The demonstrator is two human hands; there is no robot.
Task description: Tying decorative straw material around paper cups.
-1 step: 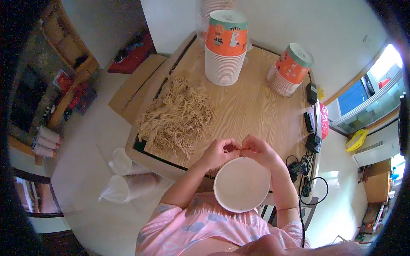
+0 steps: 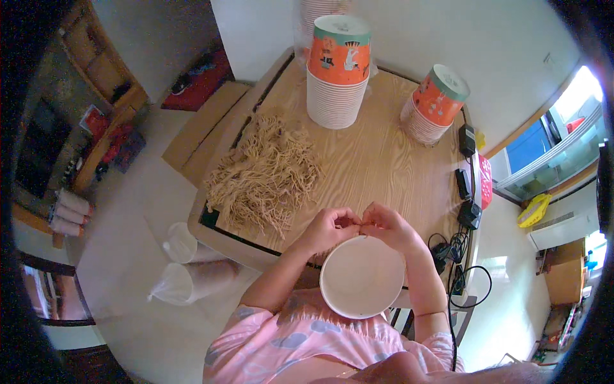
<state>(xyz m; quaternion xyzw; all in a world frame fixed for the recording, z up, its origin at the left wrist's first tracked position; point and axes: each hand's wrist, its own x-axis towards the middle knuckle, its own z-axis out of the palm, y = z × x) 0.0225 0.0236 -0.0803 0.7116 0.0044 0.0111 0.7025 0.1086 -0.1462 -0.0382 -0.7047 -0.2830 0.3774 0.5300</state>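
A white paper tub [image 2: 362, 278] rests against my lap at the table's near edge, its round mouth facing up. Just above its far rim my left hand [image 2: 334, 229] and my right hand [image 2: 387, 228] meet, fingertips pinched together. Whatever lies between the fingers is too small and too covered to make out. Left of my hands, a heap of tan twisted cords [image 2: 268, 176] spreads over the wooden table [image 2: 384, 166], with loose ends pointing toward me.
A tall stack of orange-and-green paper tubs [image 2: 339, 70] stands upside down at the back; a shorter stack [image 2: 437, 102] is at the right. Black adapters [image 2: 470, 214] and cables line the right edge. Bagged tubs [image 2: 192, 281] lie on the floor at left, near a cardboard box [image 2: 208, 131].
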